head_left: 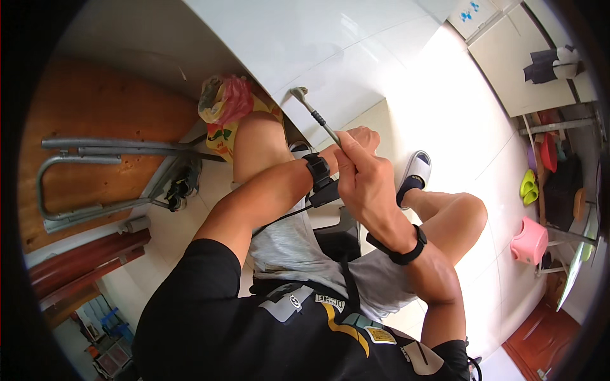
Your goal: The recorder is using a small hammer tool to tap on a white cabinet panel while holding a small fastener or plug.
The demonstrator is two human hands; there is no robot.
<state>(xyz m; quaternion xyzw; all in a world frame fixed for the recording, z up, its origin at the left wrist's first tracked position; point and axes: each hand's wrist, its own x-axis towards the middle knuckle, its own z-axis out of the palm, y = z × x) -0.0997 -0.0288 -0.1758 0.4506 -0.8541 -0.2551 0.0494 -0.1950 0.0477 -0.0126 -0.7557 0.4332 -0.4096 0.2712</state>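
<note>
A slim metal rod with dark ringed sections and a small curved, toothed head, like a back scratcher (pixel 318 119), slants up and left from my right hand (pixel 368 174). That hand is closed round its lower end, thumb along the shaft. Just beyond it is my left hand (pixel 365 135), its fingers curled and partly covered by the right one; what they hold, if anything, is hidden. The rod's head is over the edge of a glossy white panel (pixel 356 63). Black bands circle both wrists, and a black device (pixel 324 192) hangs by the left one.
Plastic bags (pixel 225 101) lie beside my left knee. A folded metal frame (pixel 121 149) leans on a wooden board at the left, with shoes (pixel 184 184) beside it. At the right stand a pink bucket (pixel 529 240), green clogs (pixel 528 187) and a shelf rack (pixel 559 127).
</note>
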